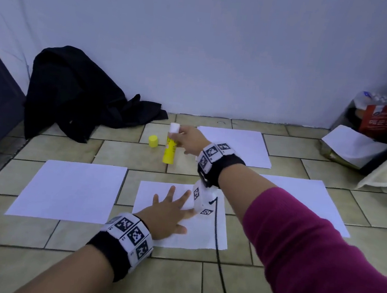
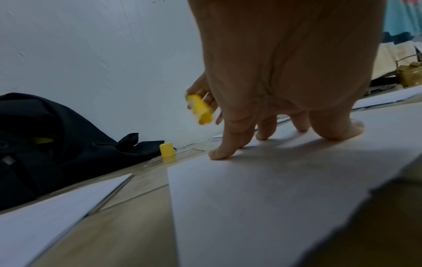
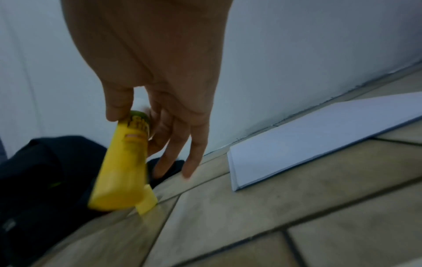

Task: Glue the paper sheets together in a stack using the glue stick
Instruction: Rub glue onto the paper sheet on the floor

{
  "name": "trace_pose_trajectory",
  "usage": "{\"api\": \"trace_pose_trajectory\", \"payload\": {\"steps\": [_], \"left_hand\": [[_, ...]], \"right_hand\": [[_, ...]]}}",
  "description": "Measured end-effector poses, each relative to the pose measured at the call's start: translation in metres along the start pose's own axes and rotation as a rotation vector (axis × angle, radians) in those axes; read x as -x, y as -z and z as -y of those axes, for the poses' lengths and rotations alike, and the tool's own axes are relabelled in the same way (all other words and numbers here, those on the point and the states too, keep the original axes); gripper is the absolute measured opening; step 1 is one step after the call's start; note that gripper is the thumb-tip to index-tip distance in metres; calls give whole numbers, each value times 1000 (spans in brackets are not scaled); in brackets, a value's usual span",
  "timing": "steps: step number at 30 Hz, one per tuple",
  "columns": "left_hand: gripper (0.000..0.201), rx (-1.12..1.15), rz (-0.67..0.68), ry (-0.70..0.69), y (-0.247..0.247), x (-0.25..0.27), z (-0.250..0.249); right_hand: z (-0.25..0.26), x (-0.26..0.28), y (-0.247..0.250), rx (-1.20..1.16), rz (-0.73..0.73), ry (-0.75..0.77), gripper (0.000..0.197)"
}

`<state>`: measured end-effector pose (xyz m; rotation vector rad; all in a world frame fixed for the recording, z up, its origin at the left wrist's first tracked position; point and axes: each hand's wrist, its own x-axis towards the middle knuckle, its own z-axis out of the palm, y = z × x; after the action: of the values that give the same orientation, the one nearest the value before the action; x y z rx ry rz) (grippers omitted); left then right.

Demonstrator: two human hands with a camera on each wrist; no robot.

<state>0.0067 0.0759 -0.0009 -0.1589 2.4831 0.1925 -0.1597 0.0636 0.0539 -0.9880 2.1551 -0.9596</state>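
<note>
Holding the middle sheet (image 1: 192,233) flat on the tiled floor (image 1: 138,157), the left hand (image 1: 168,212) lies on it with fingers spread and straight, fingertips (image 2: 220,153) pressing the paper. The right hand (image 1: 192,139), reaching to the far side, pinches the uncapped glue stick (image 1: 170,149) near its top between thumb and fingers; the white glue end points up and the base hangs just above the floor, as far as the blurred wrist views show. Its yellow cap (image 1: 153,141) stands just left of it. Three more sheets lie apart: left (image 1: 69,190), far (image 1: 247,147), right (image 1: 321,199). To glue well, the stick would likely need turning glue end down, then stroking along the edges and across the centre while the left hand keeps the sheet from sliding. The next sheet should be squared before pressing.
</note>
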Motion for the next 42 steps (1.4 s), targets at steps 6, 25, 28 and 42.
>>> {"api": "trace_pose_trajectory", "payload": {"steps": [6, 25, 28, 42], "left_hand": [[65, -7, -61, 26, 1, -2, 1], [66, -7, -147, 151, 10, -19, -10], [69, -16, -161, 143, 11, -17, -9], [61, -38, -149, 86, 24, -3, -4]], "right_hand": [[-16, 51, 59, 148, 154, -150, 42], [-51, 87, 42, 292, -203, -56, 30], [-49, 92, 44, 399, -146, -64, 32], [-64, 154, 62, 563, 83, -70, 27]]}}
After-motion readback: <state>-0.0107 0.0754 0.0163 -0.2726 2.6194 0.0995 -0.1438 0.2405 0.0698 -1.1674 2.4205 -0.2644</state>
